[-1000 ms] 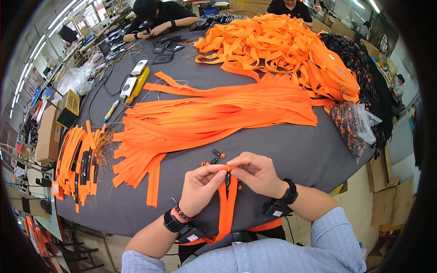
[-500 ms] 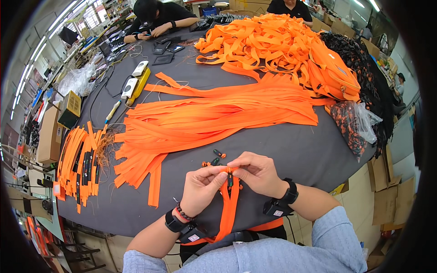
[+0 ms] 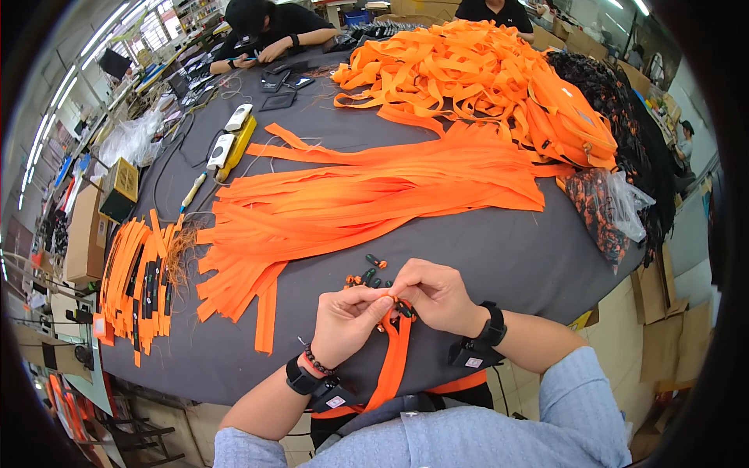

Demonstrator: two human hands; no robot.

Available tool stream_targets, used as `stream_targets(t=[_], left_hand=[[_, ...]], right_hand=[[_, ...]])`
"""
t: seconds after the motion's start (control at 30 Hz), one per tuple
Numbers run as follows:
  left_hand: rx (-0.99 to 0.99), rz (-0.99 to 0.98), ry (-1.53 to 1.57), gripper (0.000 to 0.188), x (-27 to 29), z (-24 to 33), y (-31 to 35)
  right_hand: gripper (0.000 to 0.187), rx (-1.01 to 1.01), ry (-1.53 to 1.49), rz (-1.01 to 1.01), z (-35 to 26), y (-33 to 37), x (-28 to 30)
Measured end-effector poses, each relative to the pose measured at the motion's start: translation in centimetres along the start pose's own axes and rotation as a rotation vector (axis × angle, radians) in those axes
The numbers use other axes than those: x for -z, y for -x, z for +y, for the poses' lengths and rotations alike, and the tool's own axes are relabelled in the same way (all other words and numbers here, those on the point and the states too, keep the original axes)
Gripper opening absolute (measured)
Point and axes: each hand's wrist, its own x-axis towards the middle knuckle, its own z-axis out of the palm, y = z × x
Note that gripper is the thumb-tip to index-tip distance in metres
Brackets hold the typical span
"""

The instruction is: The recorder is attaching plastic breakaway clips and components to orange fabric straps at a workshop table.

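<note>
We hold a flat orange webbing strap (image 3: 394, 355) that runs from our lap up over the edge of the dark grey cloth-covered bench (image 3: 499, 265) to our fingertips. It looks light and limp, likely to sag and twist wherever it is unsupported, so we judge the best hold is a pinch close to its upper end, where the work is. A small dark slider-like fitting with an orange tip (image 3: 388, 295) sits right at that end, between both hands; being tiny and smooth, it could slip easily.

Our left hand (image 3: 347, 320) is closed in a pinch on the strap end, thumb and forefinger pressed together. Our right hand (image 3: 433, 292) meets it from the other side, fingers curled and pinching the fitting, the two hands touching at the tips.

Just beyond the fingertips lie a few loose small dark fittings (image 3: 370, 273) on the bench. Farther out spreads a fanned layer of long orange straps (image 3: 367, 199), and well beyond that a tangled heap of orange webbing (image 3: 468, 66). At our left, a stack of finished orange straps with black parts (image 3: 140, 285) lies near the bench edge.
</note>
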Motion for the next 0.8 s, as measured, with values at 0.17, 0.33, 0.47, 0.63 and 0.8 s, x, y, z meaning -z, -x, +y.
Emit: stream_targets(t=[0.17, 0.33, 0.47, 0.63, 0.8], left_hand=[[0.065, 0.004, 0.004, 0.017, 0.2, 0.7, -0.4], [0.024, 0.032, 0.053, 0.018, 0.3, 0.4, -0.4], [0.003, 0.017, 0.069, 0.018, 0.2, 0.2, -0.3], [-0.018, 0.079, 0.008, 0.012, -0.9, 0.7, -0.1], [0.084, 0.038, -0.094, 0.015, -0.8, 0.6, 0.0]], right_hand=[[0.012, -0.085, -0.159, 0.026, 0.2, -0.1, 0.0], [0.021, -0.155, -0.223, 0.046, -0.7, -0.4, 0.9], [0.014, -0.063, -0.051, -0.023, -0.5, -0.2, 1.0], [0.008, -0.072, 0.104, -0.066, -0.7, 0.0, 1.2], [0.005, -0.141, 0.007, -0.004, -0.5, 0.0, 0.5]])
